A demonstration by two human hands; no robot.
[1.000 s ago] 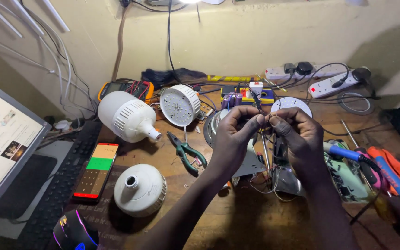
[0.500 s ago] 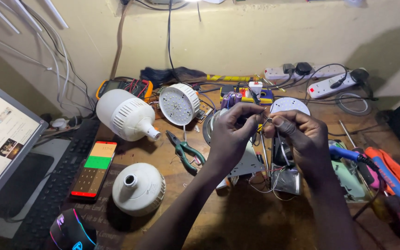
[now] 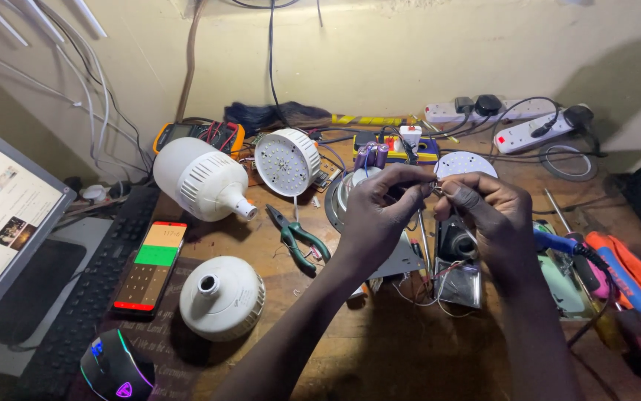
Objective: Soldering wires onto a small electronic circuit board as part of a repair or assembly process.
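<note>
A white lamp base [image 3: 222, 297] lies nearest, at seven o'clock. At centre, a thin wire [image 3: 435, 188] is pinched between the fingertips of the left hand [image 3: 380, 215] and right hand [image 3: 487, 219], above a small circuit board [image 3: 460, 282]. Wire preparation seems under way; steady, fine fingertip control is called for. An LED disc [image 3: 287, 161] stands at eleven o'clock.

Bare wooden desk [image 3: 410, 349] is left open in front, between the white lamp housing [image 3: 222, 297] and screwdrivers [image 3: 625, 275], while passage farther back is blocked by green pliers [image 3: 300, 239], LED disc [image 3: 287, 161] and power strips [image 3: 528, 134]
</note>
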